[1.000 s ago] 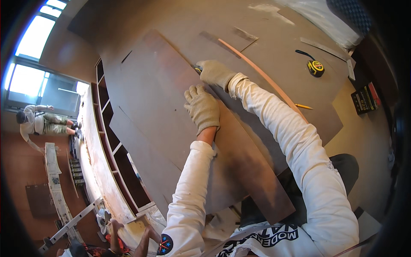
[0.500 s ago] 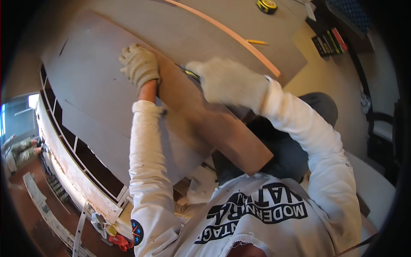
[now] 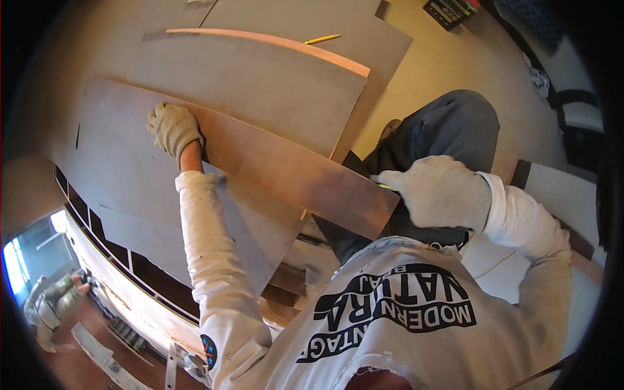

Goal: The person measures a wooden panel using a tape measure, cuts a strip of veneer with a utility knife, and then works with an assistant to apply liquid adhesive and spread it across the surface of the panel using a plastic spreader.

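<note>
Moved toward the torso since earlier, the right hand is clenching its grip around a yellow-marked tool beside the brown board. Farther out, the left hand is pressing this board onto a larger panel, finger spread unclear.

Grey sheets carry a long brown board, an orange strip and a yellow pencil.

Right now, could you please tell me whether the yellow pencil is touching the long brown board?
Apart: the head view shows the curved strip and grey-brown sheet between the pencil and the board.
</note>
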`<state>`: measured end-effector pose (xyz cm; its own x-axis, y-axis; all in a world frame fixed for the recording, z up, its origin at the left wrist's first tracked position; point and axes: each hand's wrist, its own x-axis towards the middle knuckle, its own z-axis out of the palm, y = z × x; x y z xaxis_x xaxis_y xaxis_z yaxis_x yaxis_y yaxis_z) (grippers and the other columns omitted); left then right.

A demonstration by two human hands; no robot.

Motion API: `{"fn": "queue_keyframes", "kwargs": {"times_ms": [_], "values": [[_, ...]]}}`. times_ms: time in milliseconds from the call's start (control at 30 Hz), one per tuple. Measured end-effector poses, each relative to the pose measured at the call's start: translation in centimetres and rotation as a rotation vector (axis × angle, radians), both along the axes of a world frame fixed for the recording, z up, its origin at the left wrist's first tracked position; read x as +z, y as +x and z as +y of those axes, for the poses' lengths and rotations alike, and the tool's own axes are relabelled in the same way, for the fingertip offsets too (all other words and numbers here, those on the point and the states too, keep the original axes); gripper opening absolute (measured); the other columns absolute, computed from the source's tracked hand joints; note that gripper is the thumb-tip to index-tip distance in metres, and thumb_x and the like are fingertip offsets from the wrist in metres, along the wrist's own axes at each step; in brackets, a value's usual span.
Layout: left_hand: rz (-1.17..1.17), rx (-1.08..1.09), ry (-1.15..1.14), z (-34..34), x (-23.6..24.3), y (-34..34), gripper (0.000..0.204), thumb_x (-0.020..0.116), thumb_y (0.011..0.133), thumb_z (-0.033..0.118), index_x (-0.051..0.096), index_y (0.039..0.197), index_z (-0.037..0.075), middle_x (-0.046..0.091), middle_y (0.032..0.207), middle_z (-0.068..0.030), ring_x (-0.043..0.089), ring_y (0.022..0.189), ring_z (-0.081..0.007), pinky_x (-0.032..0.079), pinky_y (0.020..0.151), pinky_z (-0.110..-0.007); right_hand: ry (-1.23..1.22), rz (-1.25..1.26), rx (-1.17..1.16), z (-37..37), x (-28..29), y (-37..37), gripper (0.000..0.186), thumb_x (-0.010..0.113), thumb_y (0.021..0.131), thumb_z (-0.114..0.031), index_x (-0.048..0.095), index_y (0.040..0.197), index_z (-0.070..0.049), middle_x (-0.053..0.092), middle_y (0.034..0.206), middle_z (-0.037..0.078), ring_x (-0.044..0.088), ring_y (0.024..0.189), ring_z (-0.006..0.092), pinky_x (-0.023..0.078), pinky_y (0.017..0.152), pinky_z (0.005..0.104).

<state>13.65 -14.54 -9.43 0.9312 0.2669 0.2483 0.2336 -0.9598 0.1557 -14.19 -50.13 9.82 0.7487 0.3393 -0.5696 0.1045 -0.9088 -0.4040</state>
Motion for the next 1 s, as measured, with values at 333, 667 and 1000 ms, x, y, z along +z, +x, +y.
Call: {"fn": "queue_keyframes", "kwargs": {"times_ms": [333,667,1000], "values": [[-0.020,-0.007,-0.022,0.5,-0.2,0.2,0.037,0.052,0.100,0.028,0.064,0.133,0.013,0.055,0.148,-0.0105,0.048,0.139,-0.0320,0.044,0.109,-0.054,0.230,-0.328,-0.317,-0.2,-1.9,1.1,0.037,0.061,0.094,-0.013,0.061,0.130,-0.002,0.073,0.091,0.023,0.070,0.083,0.0430,0.056,0.074,0.0503],[0.028,0.051,-0.058,-1.1,1.4,-0.8,0.036,0.049,0.102,0.027,0.064,0.131,0.011,0.053,0.150,-0.0098,0.045,0.142,-0.0313,0.043,0.110,-0.051,0.503,-0.442,-0.215,6.0,-8.4,7.3,0.042,0.053,0.092,-0.007,0.062,0.133,-0.003,0.070,0.102,0.026,0.067,0.096,0.0442,0.055,0.085,0.0498],[-0.008,0.037,-0.074,-0.7,0.6,-0.4,0.037,0.049,0.102,0.026,0.064,0.132,0.010,0.053,0.151,-0.0105,0.046,0.142,-0.0323,0.043,0.111,-0.052,0.464,-0.433,-0.125,7.9,-8.8,9.0,0.050,0.054,0.089,-0.005,0.061,0.138,-0.004,0.070,0.096,0.026,0.069,0.088,0.0430,0.056,0.078,0.0490]]}}
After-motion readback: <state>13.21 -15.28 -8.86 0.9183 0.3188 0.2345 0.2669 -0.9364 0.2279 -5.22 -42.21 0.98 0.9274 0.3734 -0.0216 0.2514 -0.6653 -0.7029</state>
